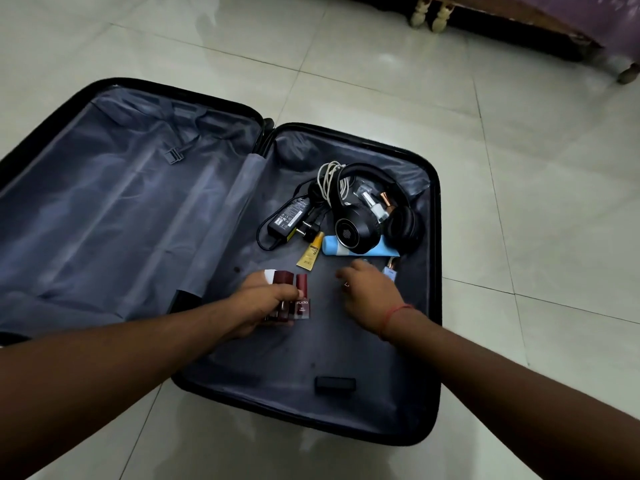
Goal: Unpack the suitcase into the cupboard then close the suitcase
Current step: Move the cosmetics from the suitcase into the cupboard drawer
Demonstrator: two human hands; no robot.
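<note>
- The suitcase (437, 258) lies wide open on a pale tiled floor (519, 168), both grey-lined halves flat; the left half holds only its lining and a strap buckle (172, 156).
- The left hand (258, 306) is over the right half, fingers curled round a bunch of dark red lipstick-like tubes (292, 296) — one has a label reading "zudio".
- The right hand (369, 292) hovers just beside them, palm down, fingers loosely bent toward the lining and holding nothing; a red thread (398, 315) circles its wrist.
- Beyond the hands, in the same half: a yellow tube (310, 256) and a blue tube (356, 250) lying side by side, and black headphones (360, 225) resting partly on the blue tube.
- Left of the headphones lies a black charger (289, 214) with its plug and cable, and a coiled white cable (330, 178) sits at the headband.
- Small clear bottles (375, 206) with metallic caps lie inside the headband loop; another small bottle (390, 271) shows just past the right hand.
- A small black block (335, 384) lies near the suitcase's near edge.
- Carved furniture legs (431, 13) stand at the top of the view — the cupboard cannot be seen.
</note>
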